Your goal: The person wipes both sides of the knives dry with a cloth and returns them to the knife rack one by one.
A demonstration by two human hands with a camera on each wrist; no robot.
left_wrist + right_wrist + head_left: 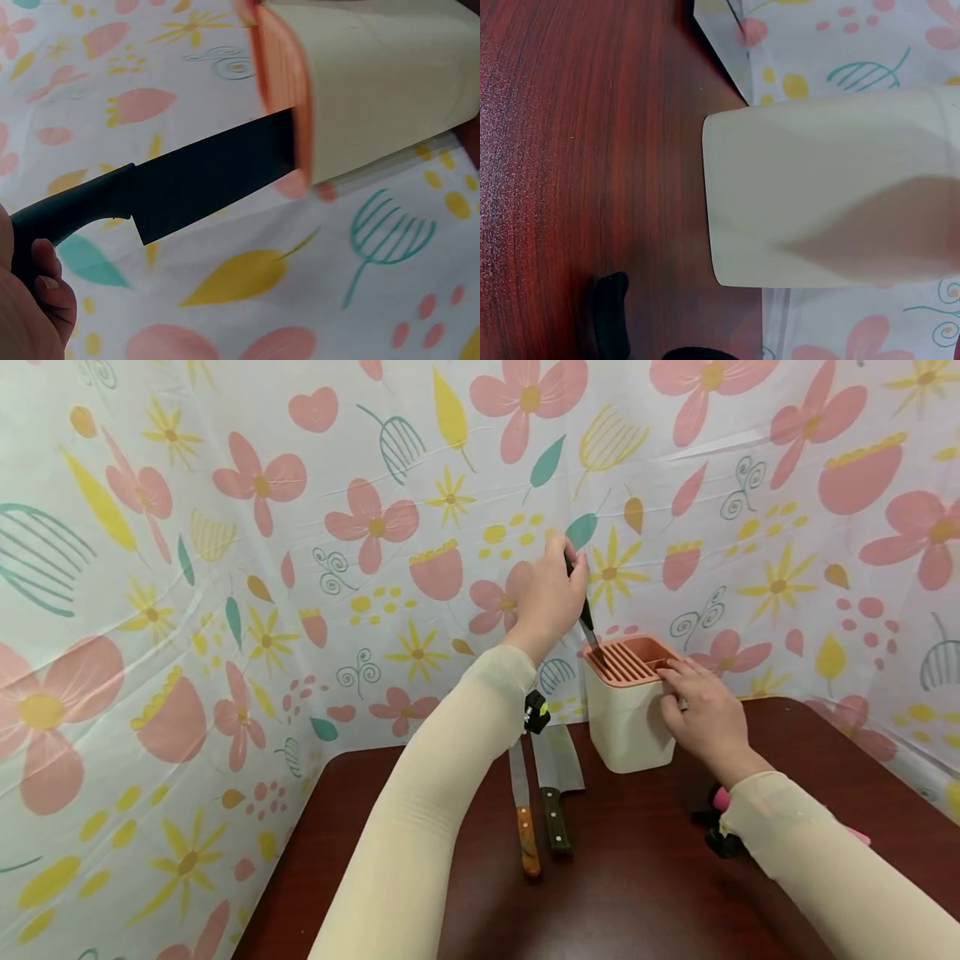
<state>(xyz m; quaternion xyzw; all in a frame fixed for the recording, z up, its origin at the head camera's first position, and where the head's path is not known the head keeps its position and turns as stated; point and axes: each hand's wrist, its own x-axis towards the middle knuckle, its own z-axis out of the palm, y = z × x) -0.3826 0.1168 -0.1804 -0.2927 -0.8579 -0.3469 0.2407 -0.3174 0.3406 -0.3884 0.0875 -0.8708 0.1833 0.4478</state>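
My left hand [550, 596] grips the black handle of a knife [587, 617] above a cream knife holder [630, 727] with an orange slotted top. In the left wrist view the dark blade [217, 174] reaches the slotted orange top [289, 97], its tip end hidden there; fingers of my left hand [45, 307] curl round the handle. My right hand [705, 714] rests on the holder's right rim, fingertips over the edge. The right wrist view has the holder's cream side [817, 187], with a shadow across it.
A cleaver with a dark green handle [555, 822] and a narrow knife with an orange-brown handle [527, 843] lie on the dark red table [615, 893], left of the holder. Partly under my right forearm are black and pink items [722, 798]. A floral cloth [360, 610] hangs behind.
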